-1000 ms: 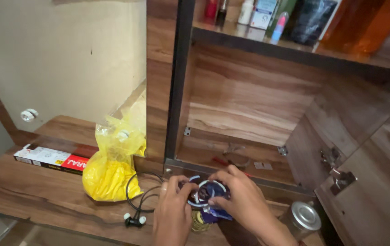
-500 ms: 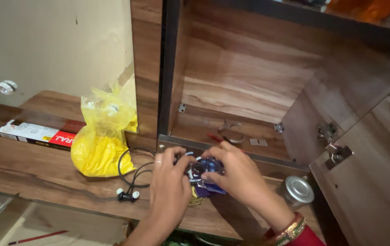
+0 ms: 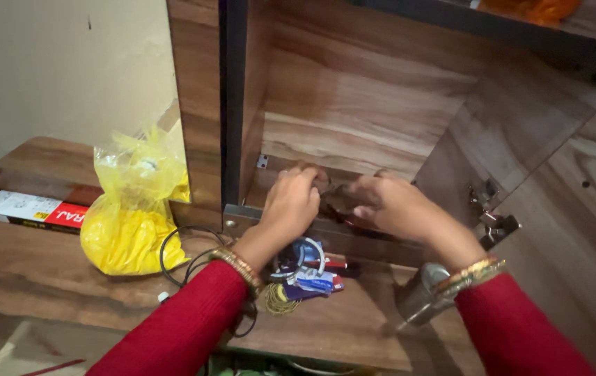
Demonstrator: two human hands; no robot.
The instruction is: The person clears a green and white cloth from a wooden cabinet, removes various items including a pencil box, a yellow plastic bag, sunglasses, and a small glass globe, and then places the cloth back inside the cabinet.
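We are reaching both hands into the open cupboard (image 3: 354,104): our left hand (image 3: 291,202) is curling over something small on its floor, our right hand (image 3: 388,205) is half-closed beside it; what either is grasping, we cannot tell. Below them, one blue-and-white bundle (image 3: 308,268) is lying on the tabletop (image 3: 40,278). Leftward are sitting one yellow bag (image 3: 127,223) and one long white-and-red box (image 3: 26,211).
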